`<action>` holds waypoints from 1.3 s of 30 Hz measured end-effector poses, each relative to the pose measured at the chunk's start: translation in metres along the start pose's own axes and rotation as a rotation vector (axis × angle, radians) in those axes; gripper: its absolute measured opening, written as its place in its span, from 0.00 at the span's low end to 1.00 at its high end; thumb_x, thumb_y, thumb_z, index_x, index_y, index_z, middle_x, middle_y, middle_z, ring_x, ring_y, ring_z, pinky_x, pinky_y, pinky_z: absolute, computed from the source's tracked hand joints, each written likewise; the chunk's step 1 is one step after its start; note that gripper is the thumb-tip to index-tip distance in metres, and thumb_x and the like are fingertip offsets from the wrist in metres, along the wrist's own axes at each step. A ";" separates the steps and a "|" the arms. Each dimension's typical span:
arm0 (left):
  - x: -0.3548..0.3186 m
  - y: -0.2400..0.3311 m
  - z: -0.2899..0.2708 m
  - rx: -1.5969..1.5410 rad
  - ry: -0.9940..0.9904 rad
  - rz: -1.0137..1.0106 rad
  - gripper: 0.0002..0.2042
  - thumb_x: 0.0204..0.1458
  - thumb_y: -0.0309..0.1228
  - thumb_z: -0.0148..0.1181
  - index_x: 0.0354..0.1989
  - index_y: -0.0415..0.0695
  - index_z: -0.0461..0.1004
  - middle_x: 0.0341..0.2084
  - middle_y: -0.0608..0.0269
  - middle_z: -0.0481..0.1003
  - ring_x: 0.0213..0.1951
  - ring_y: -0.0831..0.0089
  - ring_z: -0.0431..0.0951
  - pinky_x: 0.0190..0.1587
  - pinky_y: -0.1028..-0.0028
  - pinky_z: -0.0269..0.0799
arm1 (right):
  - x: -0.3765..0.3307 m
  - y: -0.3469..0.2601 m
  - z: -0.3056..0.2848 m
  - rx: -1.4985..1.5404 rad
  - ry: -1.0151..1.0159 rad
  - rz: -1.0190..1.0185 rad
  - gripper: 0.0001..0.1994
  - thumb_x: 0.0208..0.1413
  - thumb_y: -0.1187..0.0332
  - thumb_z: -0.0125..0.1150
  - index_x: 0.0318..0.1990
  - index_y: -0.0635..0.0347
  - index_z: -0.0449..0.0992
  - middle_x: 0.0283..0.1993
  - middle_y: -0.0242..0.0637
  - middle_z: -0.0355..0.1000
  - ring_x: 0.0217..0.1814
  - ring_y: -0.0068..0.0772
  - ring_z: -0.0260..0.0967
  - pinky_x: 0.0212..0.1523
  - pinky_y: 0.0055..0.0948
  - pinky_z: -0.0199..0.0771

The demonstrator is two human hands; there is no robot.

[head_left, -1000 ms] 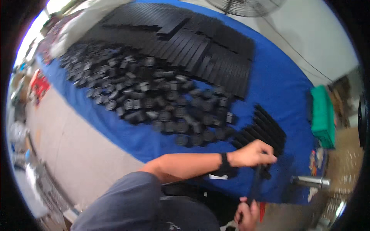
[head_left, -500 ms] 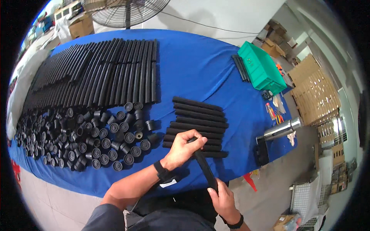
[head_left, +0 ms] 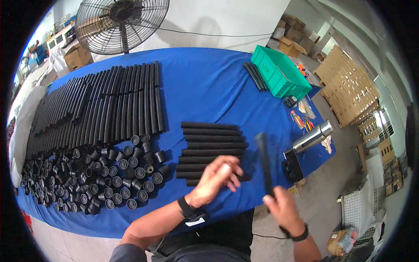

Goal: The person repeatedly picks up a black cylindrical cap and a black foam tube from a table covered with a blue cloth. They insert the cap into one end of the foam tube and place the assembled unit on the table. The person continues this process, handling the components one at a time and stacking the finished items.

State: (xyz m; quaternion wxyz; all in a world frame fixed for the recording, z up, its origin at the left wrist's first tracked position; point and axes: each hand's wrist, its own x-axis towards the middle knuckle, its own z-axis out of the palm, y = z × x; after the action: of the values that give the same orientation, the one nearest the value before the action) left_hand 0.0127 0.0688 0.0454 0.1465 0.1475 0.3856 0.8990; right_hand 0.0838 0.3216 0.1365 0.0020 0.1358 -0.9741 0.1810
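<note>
My right hand (head_left: 284,207) grips the lower end of a black tube (head_left: 265,163), raised and slightly blurred, with a wider piece at its upper end. My left hand (head_left: 216,180) is empty, its fingers loosely bent and apart, over the near edge of a short row of black tubes (head_left: 211,145). Those tubes lie side by side on the blue cloth (head_left: 196,87), partly hidden by that hand. Left of them spreads a heap of black round caps (head_left: 118,182), some showing ringed faces. Many more black tubes (head_left: 135,109) lie in rows behind the caps.
A green crate (head_left: 279,81) stands at the far right, with a few black tubes (head_left: 255,77) beside it. Hand tools (head_left: 297,120) lie near the right edge. A silver cylinder (head_left: 313,136) on a black base (head_left: 292,166) stands closer. A fan (head_left: 122,22) is behind the table.
My hands have separated. The right hand has carried the tube right and turned it more upright; the left has let go of its upper end and opened. The view has shifted too.
</note>
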 end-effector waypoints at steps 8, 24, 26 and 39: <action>0.006 -0.039 0.007 0.409 -0.665 -0.591 0.18 0.65 0.47 0.59 0.43 0.42 0.76 0.28 0.70 0.72 0.32 0.79 0.74 0.39 0.74 0.74 | 0.213 0.129 -0.031 -0.452 0.041 0.132 0.18 0.61 0.57 0.63 0.38 0.68 0.76 0.37 0.61 0.77 0.44 0.65 0.76 0.46 0.57 0.74; 0.019 -0.040 -0.010 0.525 -0.691 -0.396 0.20 0.66 0.45 0.57 0.51 0.38 0.74 0.32 0.57 0.79 0.35 0.67 0.79 0.40 0.67 0.74 | 0.372 0.207 0.006 -0.549 -0.141 0.593 0.16 0.62 0.65 0.52 0.50 0.63 0.82 0.56 0.57 0.76 0.60 0.58 0.74 0.60 0.50 0.74; 0.021 -0.040 -0.009 0.516 -0.693 -0.399 0.21 0.66 0.46 0.57 0.52 0.38 0.74 0.32 0.55 0.79 0.35 0.66 0.79 0.40 0.66 0.74 | 0.377 0.230 0.007 -0.594 -0.117 0.509 0.15 0.62 0.66 0.53 0.50 0.63 0.82 0.56 0.58 0.76 0.60 0.59 0.74 0.59 0.51 0.75; 0.018 -0.039 -0.009 0.531 -0.648 -0.415 0.17 0.63 0.40 0.62 0.50 0.37 0.75 0.32 0.56 0.80 0.35 0.66 0.82 0.39 0.67 0.76 | 0.339 0.200 -0.003 -0.470 0.142 0.199 0.17 0.59 0.61 0.64 0.45 0.68 0.76 0.45 0.60 0.77 0.50 0.61 0.76 0.52 0.51 0.75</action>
State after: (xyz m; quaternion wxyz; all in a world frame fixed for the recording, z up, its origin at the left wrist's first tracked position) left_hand -0.0014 0.0955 0.0129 0.3932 0.3727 0.5581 0.6285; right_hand -0.2958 0.4128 0.0872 0.0842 0.0221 -0.9953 -0.0417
